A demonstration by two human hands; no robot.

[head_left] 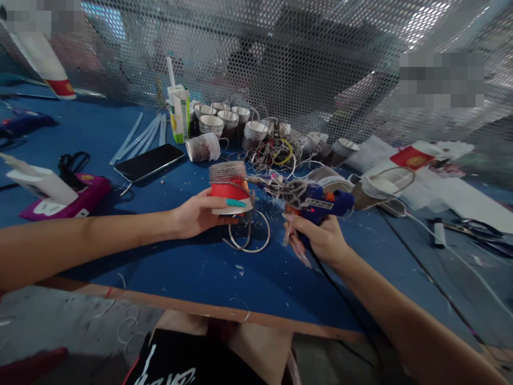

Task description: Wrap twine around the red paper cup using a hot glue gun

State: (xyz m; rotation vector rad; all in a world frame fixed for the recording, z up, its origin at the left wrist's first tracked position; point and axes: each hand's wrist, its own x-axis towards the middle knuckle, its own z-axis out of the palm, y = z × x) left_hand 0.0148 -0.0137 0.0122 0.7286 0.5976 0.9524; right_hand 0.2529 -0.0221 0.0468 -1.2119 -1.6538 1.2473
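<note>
My left hand (200, 211) is wrapped round a red paper cup (226, 191), tilted on its side or upside down above the table; I cannot tell which. Grey cord (227, 172) is wound round the cup's upper part, and a loose loop of cord (269, 232) hangs below it. In my right hand (320, 235) is a blue hot glue gun (326, 202), with fingers round its handle and orange trigger. Its front is covered in tangled grey strands, and the nozzle points at the wound cord on the cup. A black cable runs down from the handle.
Several cord-wrapped cups (211, 125) stand at the back beside a drink carton (178, 115). A phone (150, 162) and clear glue sticks (146, 136) lie left, near a purple power strip (92, 190). Scissors (476, 229) lie right. Perforated metal mesh (280, 64) rises behind.
</note>
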